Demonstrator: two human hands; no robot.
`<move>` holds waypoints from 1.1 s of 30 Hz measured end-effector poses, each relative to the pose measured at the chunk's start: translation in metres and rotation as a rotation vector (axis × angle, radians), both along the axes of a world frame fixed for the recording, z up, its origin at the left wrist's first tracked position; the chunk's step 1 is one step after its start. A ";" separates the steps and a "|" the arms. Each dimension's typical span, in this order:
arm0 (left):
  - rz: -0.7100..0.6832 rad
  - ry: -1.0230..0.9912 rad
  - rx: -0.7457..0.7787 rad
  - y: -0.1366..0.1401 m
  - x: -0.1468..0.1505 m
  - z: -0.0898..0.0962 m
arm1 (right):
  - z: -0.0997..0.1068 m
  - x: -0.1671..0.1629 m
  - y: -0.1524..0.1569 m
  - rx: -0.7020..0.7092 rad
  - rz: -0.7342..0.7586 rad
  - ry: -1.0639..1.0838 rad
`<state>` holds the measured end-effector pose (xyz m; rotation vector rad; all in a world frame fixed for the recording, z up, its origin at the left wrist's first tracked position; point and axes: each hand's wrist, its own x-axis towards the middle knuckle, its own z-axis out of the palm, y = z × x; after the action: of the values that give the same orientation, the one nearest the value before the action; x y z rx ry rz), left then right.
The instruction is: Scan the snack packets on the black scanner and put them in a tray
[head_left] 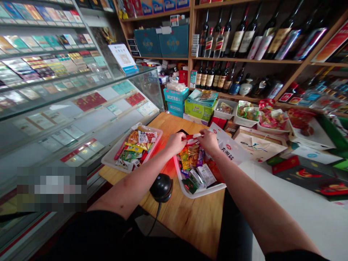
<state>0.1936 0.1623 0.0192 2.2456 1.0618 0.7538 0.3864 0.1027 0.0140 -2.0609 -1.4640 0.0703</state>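
Observation:
Between my two hands is a small red-and-white snack packet [193, 137], held over the far end of a white plastic tray [190, 195]. The fingers of my left hand [177, 142] pinch its left end, and those of my right hand [208, 140] pinch the right end. Colourful snack packets [193, 156] lie in the tray below, with a white packet [206, 174] near its front. On the left, a second white tray [110, 159] holds several more packets. A black scanner [161, 186] with a cable stands on the wooden table [185, 221], red light beside it.
To the left runs a glass display counter [67, 119] with flat packs. White bins of snacks [246, 117] and a paper bag [259, 143] stand at the right. Bottles [241, 38] line the back shelves. A large white printed bag [228, 148] lies beside my right hand.

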 end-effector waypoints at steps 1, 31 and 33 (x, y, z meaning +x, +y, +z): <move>-0.003 0.010 -0.001 0.002 0.001 -0.002 | -0.003 0.001 0.002 -0.022 -0.001 -0.003; 0.018 -0.033 0.031 -0.035 -0.098 0.006 | 0.003 -0.062 -0.014 0.322 0.197 -0.156; 0.103 -0.009 0.031 -0.036 -0.126 -0.005 | 0.005 -0.079 -0.018 0.284 0.252 -0.126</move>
<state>0.0672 0.1264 0.0141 2.2250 1.1761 0.8282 0.3075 0.0846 0.0185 -1.6737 -1.6973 -0.1616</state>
